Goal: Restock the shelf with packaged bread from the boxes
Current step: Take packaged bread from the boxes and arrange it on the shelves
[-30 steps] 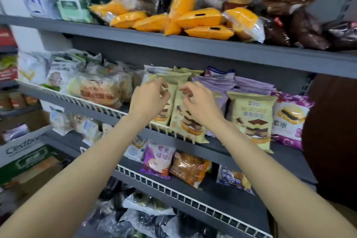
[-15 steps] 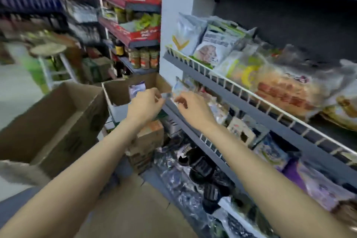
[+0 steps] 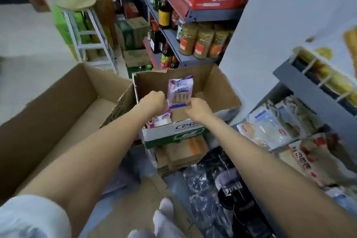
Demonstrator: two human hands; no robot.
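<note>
An open cardboard box [image 3: 222, 87] stands on stacked cartons straight ahead. Above its opening a purple and white bread packet [image 3: 180, 89] is held upright. My left hand [image 3: 154, 102] pinches the packet's lower left corner. My right hand [image 3: 197, 109] pinches the right end of its blue bottom seam. More purple and white packets [image 3: 162, 120] lie in the box's near left corner, partly hidden by my left wrist. To the right is the grey shelf [image 3: 309, 91] with a white wire front, and clear bread packs [image 3: 270, 129] lie on the level below.
A large cardboard box [image 3: 58, 106] lies open at the left. A white stool [image 3: 83, 25] stands behind it. Jars [image 3: 202, 42] and bottles fill the far shelving. Dark plastic-wrapped goods [image 3: 228, 191] lie on the floor by the shelf's foot.
The view has swung from the bread shelf left and down to the boxes. Both hands left the shelf, came over the box and now hold a purple packet.
</note>
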